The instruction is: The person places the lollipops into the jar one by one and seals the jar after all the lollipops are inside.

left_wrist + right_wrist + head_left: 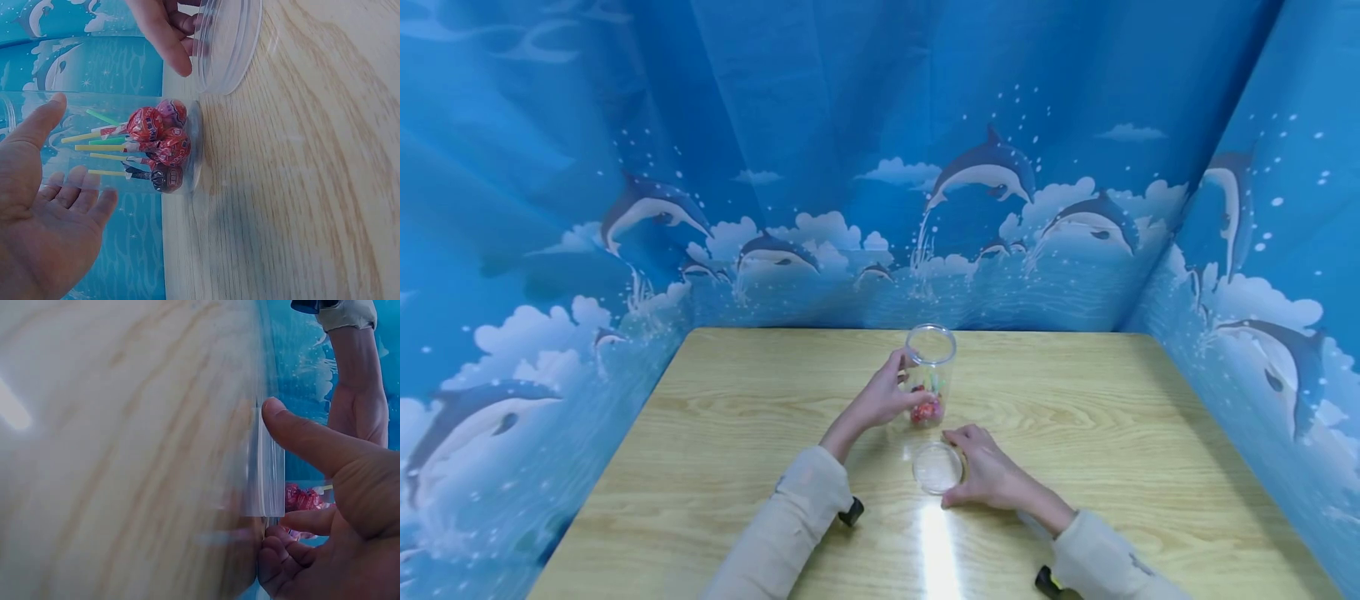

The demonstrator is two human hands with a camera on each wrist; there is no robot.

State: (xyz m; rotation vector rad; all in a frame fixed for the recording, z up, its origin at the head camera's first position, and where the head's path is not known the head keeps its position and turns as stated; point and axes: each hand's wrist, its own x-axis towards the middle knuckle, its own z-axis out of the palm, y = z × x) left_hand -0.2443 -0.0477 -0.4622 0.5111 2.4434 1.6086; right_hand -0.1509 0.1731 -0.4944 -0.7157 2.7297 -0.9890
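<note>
A clear plastic jar [931, 371] stands upright on the table, its round mouth uncovered. Several lollipops [167, 146] in red, pink and dark wrappers rest at its bottom, their yellow and green sticks pointing up toward the mouth. My left hand [883, 397] holds the jar from its left side, thumb on the near wall and fingers behind. Nearer to me is a round clear lid [937, 468]. Its right side lies between the thumb and fingers of my right hand [992, 477], which grips it by the rim. In the right wrist view, the lid [270, 465] appears edge-on.
The light wood-grain table [760, 417] carries a bright glare streak in front of the lid. Blue curtains [865, 108] printed with dolphins and clouds enclose the back and both sides. Dark wrist devices [852, 511] sit at the light sleeves.
</note>
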